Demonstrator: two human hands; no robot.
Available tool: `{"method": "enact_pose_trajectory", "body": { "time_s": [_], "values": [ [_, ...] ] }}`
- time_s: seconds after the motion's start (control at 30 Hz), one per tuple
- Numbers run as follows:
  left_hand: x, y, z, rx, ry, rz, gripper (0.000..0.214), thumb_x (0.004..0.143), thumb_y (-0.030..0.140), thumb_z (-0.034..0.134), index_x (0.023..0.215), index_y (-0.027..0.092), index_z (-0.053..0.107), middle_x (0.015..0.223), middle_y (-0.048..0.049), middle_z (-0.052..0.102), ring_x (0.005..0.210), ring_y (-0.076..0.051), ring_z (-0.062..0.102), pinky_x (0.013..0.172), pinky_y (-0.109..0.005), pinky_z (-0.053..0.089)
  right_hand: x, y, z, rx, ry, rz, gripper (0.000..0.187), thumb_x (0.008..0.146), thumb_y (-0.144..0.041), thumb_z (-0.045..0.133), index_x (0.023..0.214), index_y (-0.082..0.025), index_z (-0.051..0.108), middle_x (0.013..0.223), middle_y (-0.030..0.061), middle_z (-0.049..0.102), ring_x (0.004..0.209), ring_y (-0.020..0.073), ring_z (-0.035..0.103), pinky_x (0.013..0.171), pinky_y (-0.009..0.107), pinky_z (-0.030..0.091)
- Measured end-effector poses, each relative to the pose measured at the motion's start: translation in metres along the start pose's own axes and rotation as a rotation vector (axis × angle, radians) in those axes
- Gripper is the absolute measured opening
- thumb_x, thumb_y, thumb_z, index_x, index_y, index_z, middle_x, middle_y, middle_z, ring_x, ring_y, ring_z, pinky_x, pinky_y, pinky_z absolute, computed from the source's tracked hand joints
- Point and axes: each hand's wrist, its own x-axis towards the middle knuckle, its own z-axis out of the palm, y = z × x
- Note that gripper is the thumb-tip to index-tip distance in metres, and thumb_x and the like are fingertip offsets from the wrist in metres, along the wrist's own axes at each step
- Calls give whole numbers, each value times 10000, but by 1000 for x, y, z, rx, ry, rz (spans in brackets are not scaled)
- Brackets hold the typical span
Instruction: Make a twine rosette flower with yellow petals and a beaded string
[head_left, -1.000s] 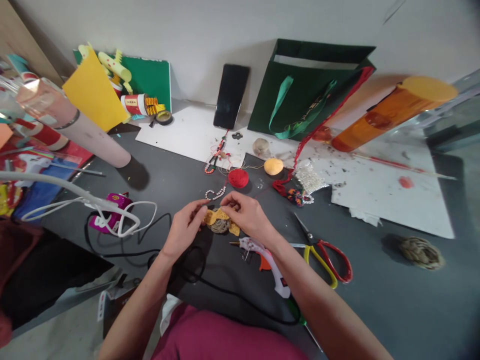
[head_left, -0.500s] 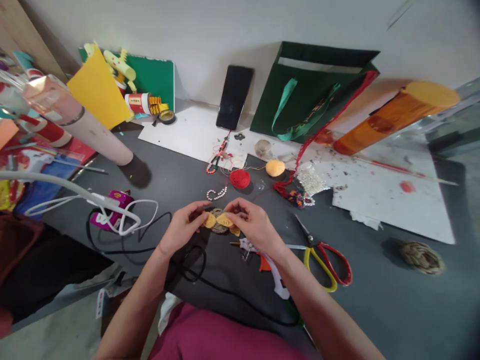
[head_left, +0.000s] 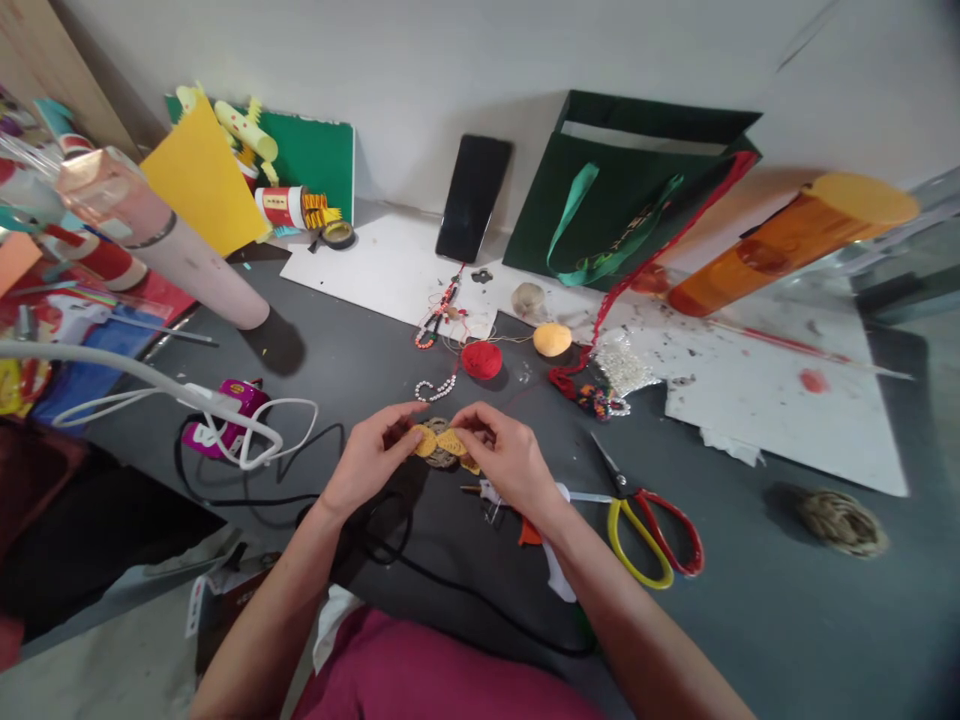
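Observation:
Between my hands is a yellow crocheted piece (head_left: 448, 442) with pointed, leaf-like parts, lying over a round coil of brown twine (head_left: 442, 458). My left hand (head_left: 377, 450) pinches its left end between thumb and fingers. On the other side, my right hand (head_left: 501, 447) pinches the right part, its fingertips partly hidden. Beneath my right wrist lies a white glue gun (head_left: 556, 572) with an orange trigger, mostly covered by the arm. Scissors (head_left: 637, 510) with one red and one yellow handle lie spread beside my right forearm.
A red yarn ball (head_left: 481, 360), a yellow yarn ball (head_left: 553, 340) and beads lie beyond my hands. Farther back stand a phone (head_left: 474, 198), a dark green paper bag (head_left: 622, 190) and an orange cylinder (head_left: 780, 245). Black cables (head_left: 465, 590) run across the near table; a twine bundle (head_left: 844, 522) lies right.
The view has shifted slightly, so everything sits a little lower and to the right. Both hands keep their pinch on the yellow crocheted piece, with hardly any other movement.

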Motion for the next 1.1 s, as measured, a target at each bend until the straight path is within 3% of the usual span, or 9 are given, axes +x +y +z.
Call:
{"method": "enact_pose_trajectory", "body": {
  "time_s": [0.4,0.63,0.8,0.9,1.1],
  "values": [
    [1,2,3,37,7,42,355,815,268,617,1156,185,667,832,-22,643,717,-137,567,669,-247,479,-3,4,0,-233,5,-10,51,791,-203,550,808,-237,585,756,8,663,666,172,605,622,270,430],
    [0,3,5,310,58,157,362,849,211,587,1209,210,631,913,-34,616,742,-145,581,685,-263,493,-4,2,2,-380,-20,-25,25,828,-206,579,826,-231,577,776,19,661,704,188,618,649,280,414],
    [-6,4,4,477,163,295,323,862,239,616,1184,245,639,1117,-75,624,1054,-219,579,951,-368,466,-5,0,4,-463,-40,-22,31,852,-195,574,852,-226,578,810,33,678,736,205,638,654,287,407],
    [-11,3,4,544,196,405,233,886,226,601,1110,218,664,1065,-79,654,1008,-209,595,916,-352,484,-5,-1,4,-474,-41,-17,30,860,-194,576,863,-224,576,819,38,686,744,209,645,653,287,402],
    [-21,-6,10,783,173,796,195,902,154,576,1073,193,662,1004,-69,725,944,-202,616,827,-332,497,-6,1,5,-471,-15,-30,49,852,-193,598,882,-225,576,783,16,677,725,191,643,626,265,397]
  ]
}}
